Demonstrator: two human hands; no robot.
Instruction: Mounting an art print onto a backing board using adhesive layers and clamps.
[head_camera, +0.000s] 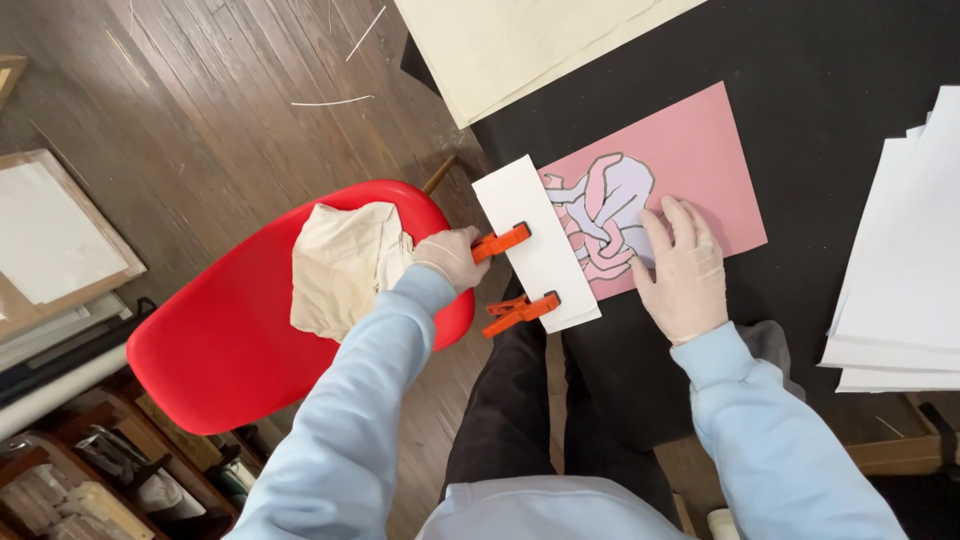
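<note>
left hand (450, 258): gloved, fingers pinched on the handles of the far orange clamp (500, 242), at the left edge of the black table (840, 90).
right hand (682, 270): gloved, fingers spread flat, pressed on the pink sheet (700, 150), covering the near-right part of the printed knot shape (605, 205).
pink sheet: lies flat on the table, tilted, its left end tucked under the white strip (535, 240).
white strip: stiff-looking card laid across the sheet's left end, overhanging the table edge a little; both clamps bite on it.
near orange clamp (520, 310): sits on the strip's near end, nobody touching it; we can't tell how tight it grips.
handling, pink sheet: we judge it light, thin, bendy and easy to crease or smudge, so a flat palm on it beats a pinch; bare pink margin is the safer place to touch.
handling, clamps: rigid plastic, spring type by the look; we'd take them by the two handles only.
left of table: red chair (230, 340) with a cream cloth (345, 265) on the seat, near the left hand.
right of table: stack of white paper (900, 250); cream sheets (520, 40) at far edge.
</note>
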